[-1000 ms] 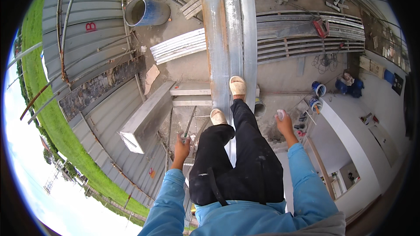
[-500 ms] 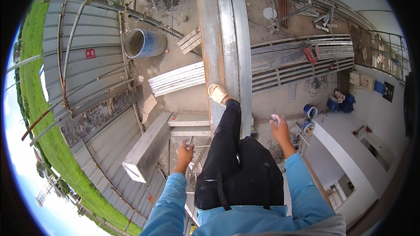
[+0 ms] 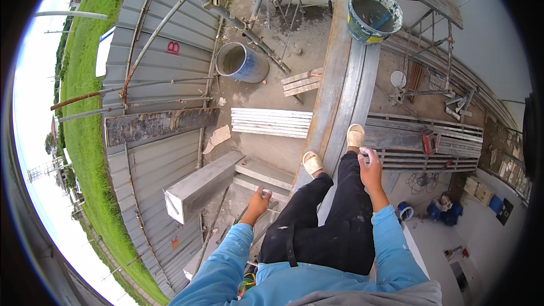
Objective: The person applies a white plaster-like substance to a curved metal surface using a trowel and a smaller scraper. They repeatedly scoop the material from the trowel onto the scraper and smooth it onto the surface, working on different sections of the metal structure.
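Observation:
My left hand (image 3: 258, 203) hangs over the grey beams at the left of the walkway, its fingers curled. Whether anything small is inside them is hidden. In front of my right thigh, my right hand (image 3: 370, 171) is raised with fingers loosely bent, thumb apart and pale dust on the tips; no held thing shows. Both feet, in tan slippers (image 3: 313, 163), are on long metal planks (image 3: 343, 88). Farther along these planks stands a dark bucket (image 3: 362, 29) with a splattered rim, grey mix and a blue item inside.
Below to the left stand a blue drum (image 3: 253, 63) and a thick grey box beam (image 3: 203, 186). Scaffold pipes (image 3: 241, 25) run along the corrugated metal wall (image 3: 153, 51). To the right lie stacked metal lengths (image 3: 453, 130), a red tool (image 3: 430, 142) and another bucket (image 3: 405, 211).
I have stepped forward along the planks; both slippers now show. The bucket ahead has come fully into view. My right hand has moved in front of my leg.

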### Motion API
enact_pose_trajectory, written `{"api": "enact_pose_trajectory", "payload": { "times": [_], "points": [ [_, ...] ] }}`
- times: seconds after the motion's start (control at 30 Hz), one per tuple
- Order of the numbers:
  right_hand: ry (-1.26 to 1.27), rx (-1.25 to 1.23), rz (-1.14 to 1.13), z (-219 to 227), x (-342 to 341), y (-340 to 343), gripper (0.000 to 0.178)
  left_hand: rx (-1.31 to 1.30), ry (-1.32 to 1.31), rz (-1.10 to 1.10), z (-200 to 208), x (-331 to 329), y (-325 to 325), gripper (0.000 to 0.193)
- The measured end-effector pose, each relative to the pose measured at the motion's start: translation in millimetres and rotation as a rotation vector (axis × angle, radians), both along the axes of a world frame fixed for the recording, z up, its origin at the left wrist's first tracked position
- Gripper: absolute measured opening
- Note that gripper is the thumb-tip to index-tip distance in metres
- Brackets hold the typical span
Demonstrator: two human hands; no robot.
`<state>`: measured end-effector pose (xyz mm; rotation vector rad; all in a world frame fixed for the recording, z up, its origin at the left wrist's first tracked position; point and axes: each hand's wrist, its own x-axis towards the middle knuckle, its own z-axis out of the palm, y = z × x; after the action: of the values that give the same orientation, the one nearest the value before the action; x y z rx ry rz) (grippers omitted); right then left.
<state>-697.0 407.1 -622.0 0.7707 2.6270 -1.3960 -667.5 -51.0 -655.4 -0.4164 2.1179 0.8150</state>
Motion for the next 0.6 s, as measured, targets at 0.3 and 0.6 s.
{"api": "enact_pose_trajectory", "payload": {
  "times": [0.3, 0.6],
  "points": [
    [0.115, -0.136, 0.357, 29, -168, -14, 0.026, -0.118, 0.041, 0.306, 31, -31, 23, 0.042],
    [0.1, -0.265, 0.781, 75, -291, -20, 0.028, -0.261, 0.109, 0.3, 103, -54, 154, 0.057]
  ]
}}
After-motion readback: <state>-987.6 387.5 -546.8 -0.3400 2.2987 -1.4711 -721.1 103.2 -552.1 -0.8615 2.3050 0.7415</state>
